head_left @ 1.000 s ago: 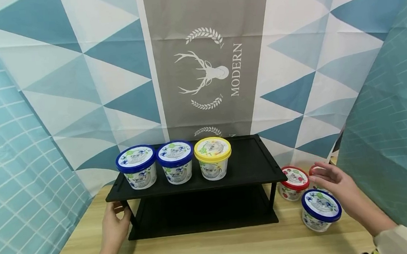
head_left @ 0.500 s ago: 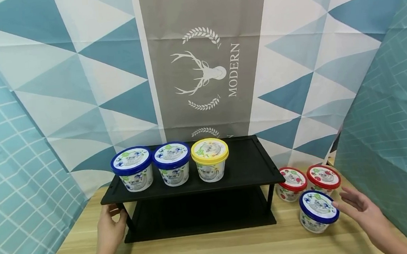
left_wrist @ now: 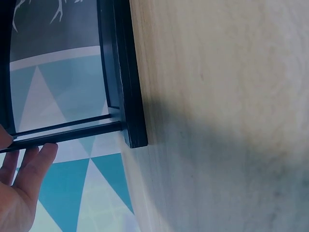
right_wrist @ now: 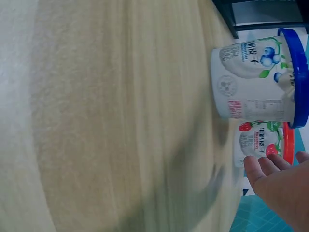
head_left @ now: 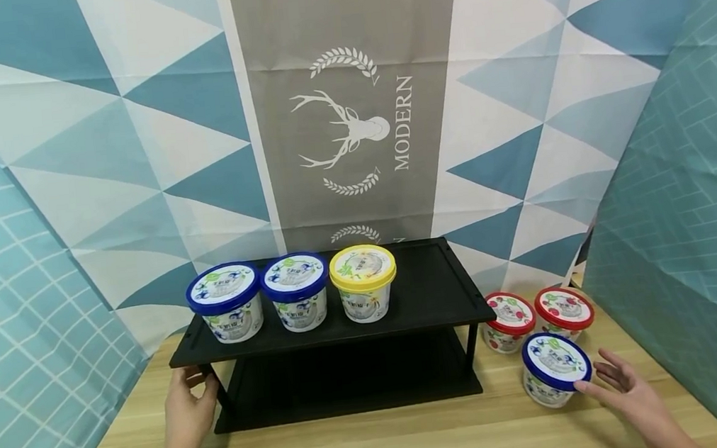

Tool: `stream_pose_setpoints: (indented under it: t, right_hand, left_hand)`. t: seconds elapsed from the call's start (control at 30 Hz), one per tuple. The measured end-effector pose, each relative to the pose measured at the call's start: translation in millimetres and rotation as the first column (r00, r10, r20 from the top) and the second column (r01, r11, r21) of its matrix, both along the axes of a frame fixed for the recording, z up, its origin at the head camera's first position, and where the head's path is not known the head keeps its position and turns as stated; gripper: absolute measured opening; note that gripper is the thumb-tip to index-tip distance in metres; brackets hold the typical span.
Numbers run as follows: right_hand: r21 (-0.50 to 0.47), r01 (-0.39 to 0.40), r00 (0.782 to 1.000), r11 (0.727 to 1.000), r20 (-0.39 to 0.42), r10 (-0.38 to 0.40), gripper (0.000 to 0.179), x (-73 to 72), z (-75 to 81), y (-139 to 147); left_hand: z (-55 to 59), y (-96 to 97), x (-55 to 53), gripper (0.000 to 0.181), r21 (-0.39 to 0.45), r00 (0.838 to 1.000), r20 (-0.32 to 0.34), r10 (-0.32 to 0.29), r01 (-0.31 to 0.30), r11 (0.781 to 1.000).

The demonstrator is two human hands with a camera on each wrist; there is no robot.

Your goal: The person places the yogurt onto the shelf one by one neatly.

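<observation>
My left hand [head_left: 186, 413] holds the left leg of a black two-tier shelf [head_left: 432, 296], just under its upper board. In the left wrist view the thumb and fingers pinch that thin black leg [left_wrist: 87, 131] from either side. On the right, my right hand [head_left: 629, 391] is open beside a blue-lidded tub [head_left: 556, 363] with blueberries printed on it. The thumb tip overlaps the edge of its lid in the head view. In the right wrist view the fingers lie below this tub, in front of a red-lidded strawberry tub.
Two blue-lidded tubs [head_left: 224, 300] and a yellow-lidded tub [head_left: 363, 280] stand in a row on the upper board. Two red-lidded tubs [head_left: 564, 309] stand behind the blue-lidded one on the wooden table [head_left: 327, 447]. Patterned cloth [head_left: 501, 97] hangs around the back and sides.
My right hand has moved from the rear red-lidded tub, down and forward, to the right side of the blue-lidded tub. The left hand keeps its hold; the view has shifted slightly.
</observation>
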State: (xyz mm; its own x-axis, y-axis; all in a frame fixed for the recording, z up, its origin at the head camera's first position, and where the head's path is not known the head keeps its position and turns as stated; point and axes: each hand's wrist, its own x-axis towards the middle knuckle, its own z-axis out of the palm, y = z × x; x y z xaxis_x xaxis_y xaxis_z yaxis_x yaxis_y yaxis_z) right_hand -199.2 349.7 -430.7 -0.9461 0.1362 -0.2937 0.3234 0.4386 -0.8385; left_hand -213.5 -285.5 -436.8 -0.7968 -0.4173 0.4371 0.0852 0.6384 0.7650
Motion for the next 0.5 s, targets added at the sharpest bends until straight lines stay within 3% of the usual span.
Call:
stream_pose_setpoints:
  t: [0.5]
  right_hand:
    - [0.032, -0.012, 0.998, 0.999, 0.064, 0.01, 0.116, -6.2, -23.6, -2.3]
  left_hand:
    - [-3.9, 0.8, -0.6, 0.031, 0.036, 0.999, 0.034, -0.023, 0.022, 0.999]
